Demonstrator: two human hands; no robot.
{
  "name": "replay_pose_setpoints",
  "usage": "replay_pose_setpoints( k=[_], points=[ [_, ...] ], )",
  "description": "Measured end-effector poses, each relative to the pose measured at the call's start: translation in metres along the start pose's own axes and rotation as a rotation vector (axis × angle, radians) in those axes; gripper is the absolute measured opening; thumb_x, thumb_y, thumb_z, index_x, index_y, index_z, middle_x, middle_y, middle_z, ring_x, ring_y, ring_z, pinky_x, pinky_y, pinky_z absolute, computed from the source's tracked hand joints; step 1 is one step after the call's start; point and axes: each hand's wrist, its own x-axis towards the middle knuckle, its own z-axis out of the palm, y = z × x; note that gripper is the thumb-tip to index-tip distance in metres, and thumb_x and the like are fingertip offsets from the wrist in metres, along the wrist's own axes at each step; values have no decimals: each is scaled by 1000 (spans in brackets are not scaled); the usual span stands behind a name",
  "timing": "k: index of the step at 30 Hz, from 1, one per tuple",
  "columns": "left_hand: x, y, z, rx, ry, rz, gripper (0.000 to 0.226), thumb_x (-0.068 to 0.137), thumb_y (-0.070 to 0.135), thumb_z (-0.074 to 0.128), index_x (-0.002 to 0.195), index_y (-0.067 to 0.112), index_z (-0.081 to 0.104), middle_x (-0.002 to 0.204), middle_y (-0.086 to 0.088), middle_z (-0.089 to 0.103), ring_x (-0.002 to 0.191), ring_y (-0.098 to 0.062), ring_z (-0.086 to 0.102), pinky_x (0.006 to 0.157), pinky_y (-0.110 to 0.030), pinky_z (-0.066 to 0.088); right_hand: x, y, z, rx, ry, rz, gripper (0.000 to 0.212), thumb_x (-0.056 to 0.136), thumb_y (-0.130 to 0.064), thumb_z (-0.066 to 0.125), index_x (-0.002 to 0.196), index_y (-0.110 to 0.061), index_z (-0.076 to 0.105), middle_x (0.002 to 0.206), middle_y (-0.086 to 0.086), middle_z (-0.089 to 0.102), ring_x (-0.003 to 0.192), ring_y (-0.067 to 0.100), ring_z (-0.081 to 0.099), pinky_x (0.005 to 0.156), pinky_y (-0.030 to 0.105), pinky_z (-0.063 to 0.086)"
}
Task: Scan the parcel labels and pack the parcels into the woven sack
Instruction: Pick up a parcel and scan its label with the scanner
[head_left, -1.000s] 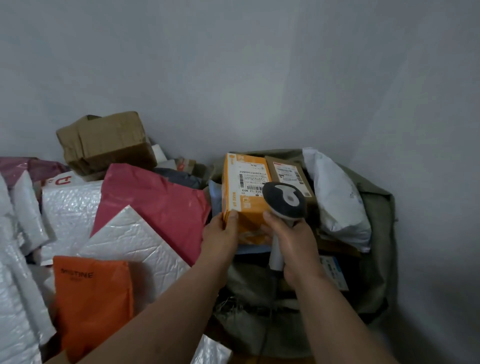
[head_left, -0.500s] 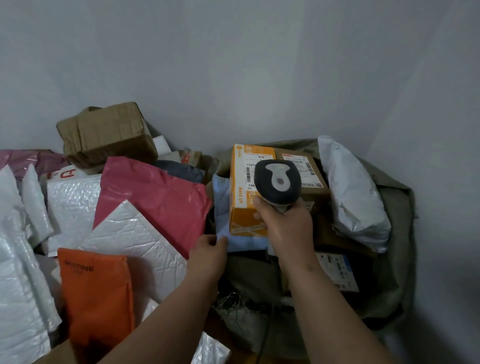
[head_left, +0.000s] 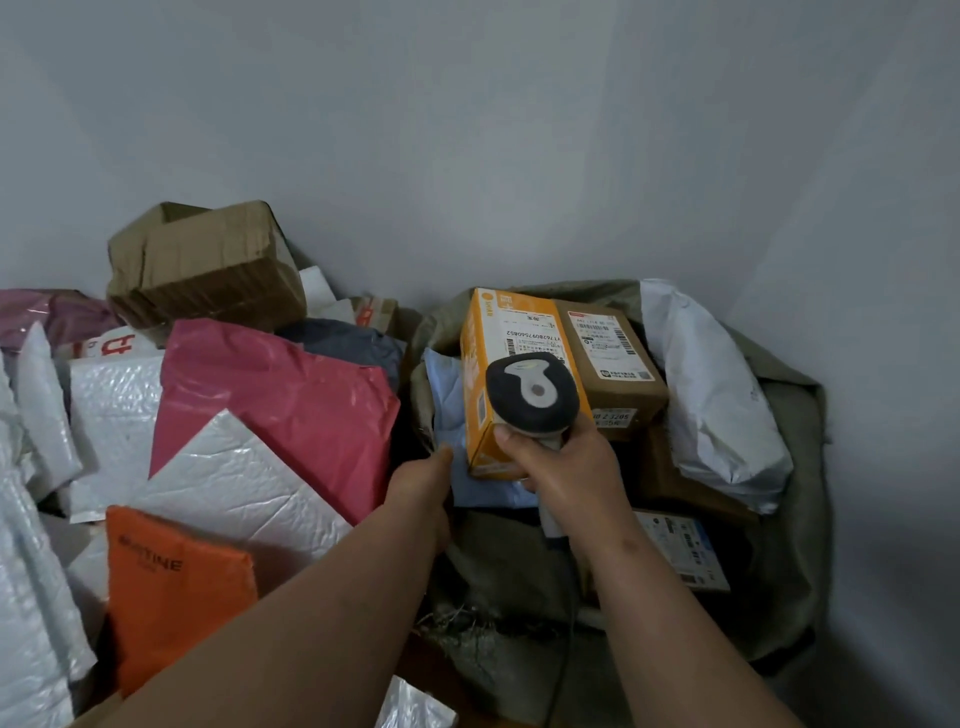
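Left hand (head_left: 426, 480) off orange box (head_left: 511, 379), now in sack (head_left: 779, 519)

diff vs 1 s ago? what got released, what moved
The left hand let go of the orange box, which now rests in the woven sack beside the brown labelled box; the hand dropped back to the sack's near edge by the blue mailer. The right hand keeps its grip on the scanner, still over the box. The parcel pile on the left is unchanged.
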Motion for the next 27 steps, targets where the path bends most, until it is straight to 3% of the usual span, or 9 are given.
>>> replay_pose_setpoints(
  k=[5, 8, 12, 14, 16, 18, 20, 23, 27],
  points=[
    [-7, 19, 9, 121, -19, 204, 20, 101, 13, 49, 114, 5, 62, 89, -11, 61, 84, -25, 59, 71, -32, 49, 4, -4, -12, 55, 41, 68, 30, 82, -31, 81, 100, -43, 60, 116, -4, 72, 110, 19, 68, 95, 51, 55],
    [-26, 37, 9, 104, 13, 348, 17, 98, 14, 53, 87, 11, 66, 80, -10, 64, 73, -20, 62, 58, -30, 50, 8, -6, -16, 93, 63, 96, 31, 82, -35, 80, 103, -43, 60, 116, -9, 70, 110, 15, 67, 95, 50, 56],
    [-43, 71, 9, 139, -14, 424, 11, 95, 13, 55, 100, 6, 62, 87, -9, 61, 78, -19, 61, 56, -27, 52, 13, -9, -19, 157, 85, 67, 36, 81, -37, 82, 111, -41, 62, 115, -15, 69, 110, 11, 65, 87, 35, 56],
    [-44, 84, 11, 185, -50, 396, 13, 93, 12, 57, 105, 7, 59, 99, -13, 62, 90, -25, 62, 69, -32, 58, 16, -10, -21, 162, 101, 51, 43, 79, -40, 82, 116, -41, 60, 116, -19, 66, 110, 7, 63, 81, 25, 51],
    [-40, 91, 12, 197, -109, 307, 25, 90, 19, 63, 113, 11, 61, 111, -16, 65, 100, -32, 63, 88, -47, 56, 18, -10, -20, 106, 119, 71, 47, 71, -53, 81, 111, -42, 59, 118, -16, 64, 113, 10, 60, 87, 31, 51],
    [-39, 96, 15, 202, -202, 154, 49, 87, 40, 69, 126, 12, 60, 119, -15, 67, 109, -36, 63, 99, -53, 50, 18, -8, -18, -51, 146, 131, 56, 57, -71, 69, 103, -41, 56, 118, -11, 61, 120, 22, 56, 103, 49, 45],
    [-34, 101, 19, 189, -217, 35, 66, 86, 57, 68, 131, 10, 59, 123, -16, 66, 112, -38, 62, 101, -51, 48, 17, -5, -16, -258, 176, 134, 52, 61, -76, 64, 98, -42, 50, 101, -24, 47, 126, 27, 45, 109, 54, 33],
    [-30, 111, 23, 242, -147, 11, 44, 95, 43, 62, 119, 5, 65, 102, -19, 72, 92, -36, 69, 79, -46, 57, 15, -4, -15, -430, 206, 19, 41, 72, -71, 65, 98, -44, 48, 92, -34, 36, 131, 23, 31, 106, 53, 22],
    [-25, 127, 30, 289, -54, 231, 18, 97, 26, 59, 102, 9, 66, 93, -16, 71, 88, -33, 69, 80, -42, 59, 20, -6, -15, -180, 181, 4, 33, 63, -66, 66, 91, -51, 56, 113, -24, 58, 126, 16, 50, 108, 58, 36]
  ],
)
